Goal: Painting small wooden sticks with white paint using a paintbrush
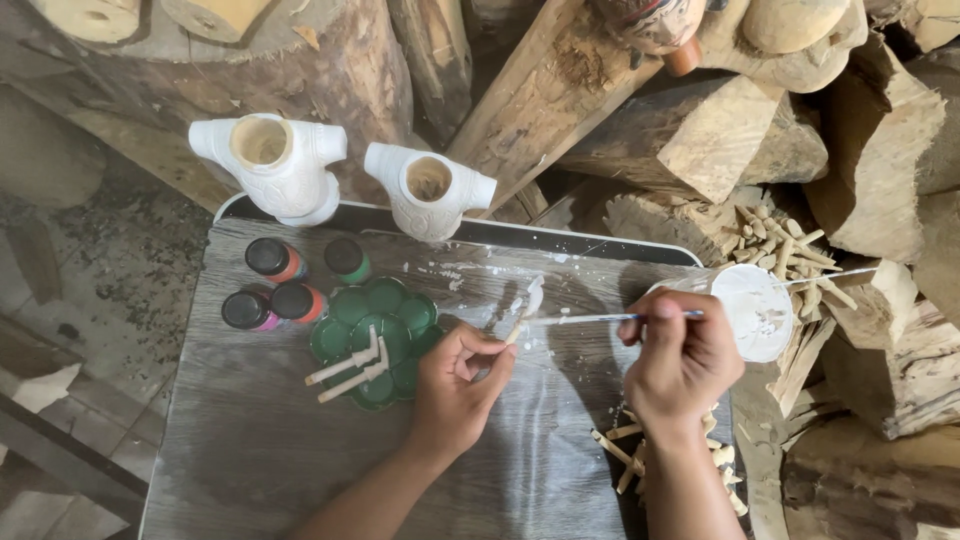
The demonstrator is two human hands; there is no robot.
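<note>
My left hand (458, 385) pinches a small wooden peg (523, 312) whose upper end is painted white, holding it above the grey board (250, 450). My right hand (680, 365) grips a thin paintbrush (580, 319) that points left, its tip at the peg. A green flower-shaped paint palette (402, 312) lies just left of my left hand, with two white-painted pegs (350, 367) resting on it. A white paint cup (755, 305) lies on its side beside my right hand.
Two white-painted wooden torso figures (275, 165) (428, 190) stand at the board's far edge. Several paint bottles (272, 285) sit left of the palette. Unpainted pegs lie heaped by my right wrist (625, 455) and on the logs (780, 245). Rough logs surround the board.
</note>
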